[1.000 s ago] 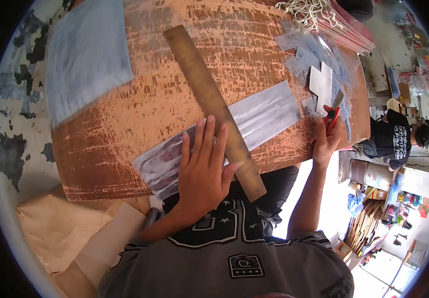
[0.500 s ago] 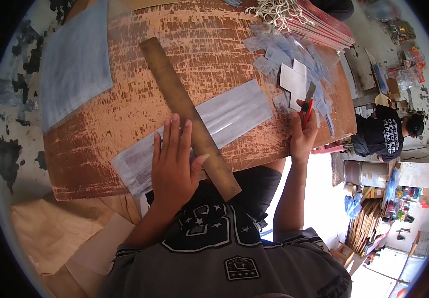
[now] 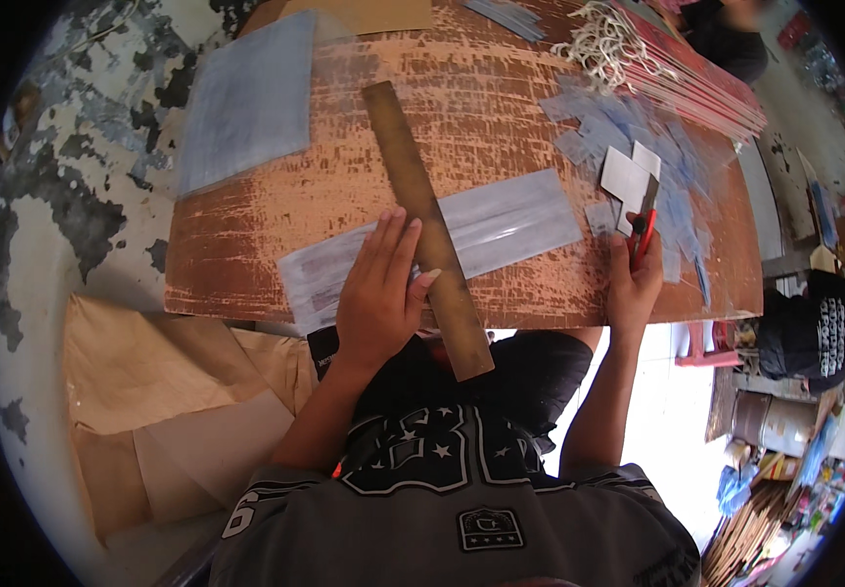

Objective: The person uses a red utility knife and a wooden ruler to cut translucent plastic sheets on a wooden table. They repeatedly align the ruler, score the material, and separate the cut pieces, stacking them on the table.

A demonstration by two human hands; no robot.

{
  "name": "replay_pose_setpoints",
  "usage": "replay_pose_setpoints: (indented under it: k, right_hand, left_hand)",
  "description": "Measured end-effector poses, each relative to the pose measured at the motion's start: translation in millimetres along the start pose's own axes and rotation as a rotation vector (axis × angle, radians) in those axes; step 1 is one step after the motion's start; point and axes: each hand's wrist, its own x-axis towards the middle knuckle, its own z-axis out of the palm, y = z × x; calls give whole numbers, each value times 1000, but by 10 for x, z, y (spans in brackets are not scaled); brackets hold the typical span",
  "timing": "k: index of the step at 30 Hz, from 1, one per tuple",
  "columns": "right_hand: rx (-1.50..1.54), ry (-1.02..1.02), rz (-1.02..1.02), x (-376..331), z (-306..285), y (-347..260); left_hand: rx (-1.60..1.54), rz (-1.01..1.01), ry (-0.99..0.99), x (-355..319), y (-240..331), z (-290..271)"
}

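Note:
A long, brownish metal-looking ruler lies slantwise across a translucent plastic strip at the table's near side, its lower end jutting past the edge. My left hand rests flat on the strip's left part, fingers stretched out against the ruler's left side, thumb lying over the ruler. In my right hand is a red utility knife, gripped with the dark blade pointing up and away. Beyond the knife are small white cards on a scatter of clear plastic pieces.
A larger plastic sheet lies at the table's far left. White strings with pinkish-red lengths are heaped at the far right. Brown paper sits below the left edge. One person is at right; another is at the far table edge.
The whole view has shifted and turned, so the table appears farther right. My left fingers are closer together beside the ruler. The right hand still holds the knife.

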Motion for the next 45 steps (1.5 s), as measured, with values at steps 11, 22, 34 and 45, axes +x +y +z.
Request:
replay_pose_setpoints:
  k: [11,22,34,45]
  right_hand:
    - [11,-62,46,-11,-53,66]
    - [-8,-74,15,-20,-22,-91]
    - [-78,-83,54,-17,-46,-172]
    - [-73,-118,98,-7,-67,-229]
  left_hand:
    - [-9,42,81,-30,38,12]
    - [1,13,101,-29,51,10]
    - [1,16,82,-27,51,12]
    - [7,-16,79,-45,57,10]
